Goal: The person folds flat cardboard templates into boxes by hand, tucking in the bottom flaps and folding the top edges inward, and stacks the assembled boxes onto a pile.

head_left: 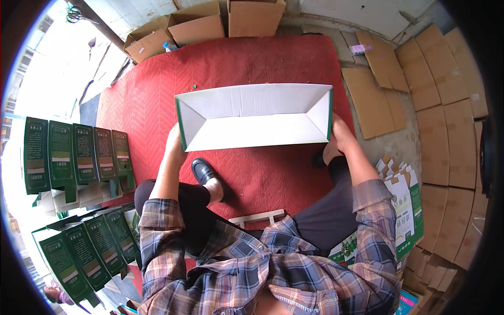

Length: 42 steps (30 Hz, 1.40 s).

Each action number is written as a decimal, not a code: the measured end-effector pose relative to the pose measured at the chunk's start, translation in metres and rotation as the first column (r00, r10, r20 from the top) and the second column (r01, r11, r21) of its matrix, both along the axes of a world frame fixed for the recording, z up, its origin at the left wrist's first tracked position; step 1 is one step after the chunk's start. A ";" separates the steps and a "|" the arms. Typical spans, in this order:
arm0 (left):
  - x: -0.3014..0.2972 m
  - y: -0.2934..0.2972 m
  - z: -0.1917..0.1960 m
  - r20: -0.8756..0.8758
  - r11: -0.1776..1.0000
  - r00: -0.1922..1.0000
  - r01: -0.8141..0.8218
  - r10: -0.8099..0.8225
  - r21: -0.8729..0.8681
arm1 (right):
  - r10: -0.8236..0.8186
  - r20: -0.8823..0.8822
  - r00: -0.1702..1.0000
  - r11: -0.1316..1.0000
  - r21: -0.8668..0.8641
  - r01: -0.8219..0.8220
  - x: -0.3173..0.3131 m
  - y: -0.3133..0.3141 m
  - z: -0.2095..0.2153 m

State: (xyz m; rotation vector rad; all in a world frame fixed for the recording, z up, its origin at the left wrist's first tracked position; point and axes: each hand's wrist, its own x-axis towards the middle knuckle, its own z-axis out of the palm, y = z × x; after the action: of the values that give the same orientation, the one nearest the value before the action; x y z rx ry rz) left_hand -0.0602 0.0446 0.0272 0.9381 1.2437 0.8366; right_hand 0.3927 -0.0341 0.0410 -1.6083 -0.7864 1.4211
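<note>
Closest is the plaid shirt (220, 278) of a seated person, on the near side of an open box (257, 131). Between shirt and box are dark trousers (320, 215), knees apart, a small white frame (274, 214) and a black shoe (202, 170). The box, white inside and green at its ends, is held up in front of the person, its open side facing them. The left hand (175, 140) grasps its left end and the right hand (341, 134) its right end; the fingers are largely hidden. Left of the box stand two rows of green cartons (60, 157); to its right and nearer is printed green-and-white cardboard (407, 212). Beneath the box spreads a red mat (152, 94). Further right of it are flat brown sheets (370, 100) and stacked brown boxes (430, 126). Beyond it, at the mat's far edge, stand open brown cartons (197, 27) and a blue-capped bottle (169, 46).
</note>
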 end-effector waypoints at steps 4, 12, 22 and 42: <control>0.000 -0.003 0.028 0.186 0.952 0.982 -0.073 0.018 0.297 | -0.173 -0.460 0.871 0.938 0.192 0.288 0.016 -0.011 0.035; 0.027 -0.015 0.021 0.144 0.993 0.989 0.046 -0.030 -0.105 | -0.082 -0.064 0.995 0.997 -0.011 0.082 0.031 -0.022 0.001; -0.018 -0.025 -0.037 -0.461 0.906 0.831 0.405 -0.311 0.119 | 0.250 0.135 0.959 0.956 -0.195 -0.221 0.006 -0.032 -0.026; 0.030 -0.010 0.022 -0.536 0.919 0.835 0.298 -0.120 0.258 | 0.025 0.165 0.986 0.998 0.053 -0.034 -0.006 -0.006 0.017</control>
State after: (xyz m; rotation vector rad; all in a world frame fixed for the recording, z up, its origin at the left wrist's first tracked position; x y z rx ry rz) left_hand -0.0307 0.0344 0.0493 1.6262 1.4351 0.6443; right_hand 0.3862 -0.0399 0.0580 -1.6926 -0.9400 1.2870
